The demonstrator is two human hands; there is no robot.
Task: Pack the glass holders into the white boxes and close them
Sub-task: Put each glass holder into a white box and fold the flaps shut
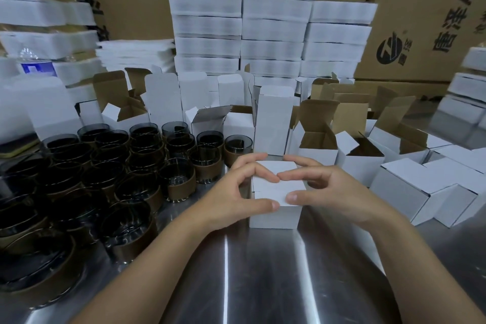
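- The white box (276,212) stands at the middle of the steel table (263,271), its lid nearly flat.
- The left hand (234,192) and right hand (331,192) pinch it, thumbs on the front edge, forefingers meeting on top.
- It is thin matte card, light and probably easy to dent; best held by the corners.
- Glass holders (157,166), dark round glass with brown bands, crowd the table's left side: likely heavy, fragile and slippery.

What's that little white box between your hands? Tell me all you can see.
The white box is a small, plain cardboard cube standing upright on the shiny metal table. Its top flap is folded down, so it looks closed; its contents are hidden. The left hand and right hand arch over it, fingers on the top and far edge, thumbs at the front top edge.
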